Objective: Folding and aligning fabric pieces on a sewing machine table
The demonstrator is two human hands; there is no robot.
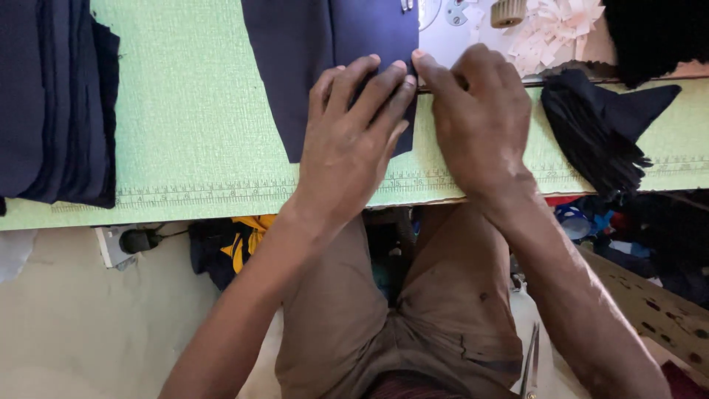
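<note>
A dark navy blue piece of woven fabric [325,66] lies at the upper centre of the frame on the pale green textured surface [192,111], whose near edge is marked with a printed measuring scale. The left hand [351,140] is laid flat on the lower right part of the fabric piece, fingers [369,85] extended and spread, pressing down; nothing is gripped. The right hand [480,118] is placed just beside it, fingers curled, the forefinger tip touching the right edge of the fabric where a thin dark rod or edge [546,83] runs off to the right. Whether anything is pinched beneath the right fingers cannot be told.

For a clean result, it is judged that even pressure should be kept by the flat left hand so that the cloth does not creep, while the edge is aligned by the right fingertips.

No true container is seen. A stack of folded dark navy cloth [55,96] rests at the upper left. A bundle of black fabric pieces [602,133] lies at the right, with white paper scraps [550,29] and a small ribbed beige spool [508,11] above it.
</note>
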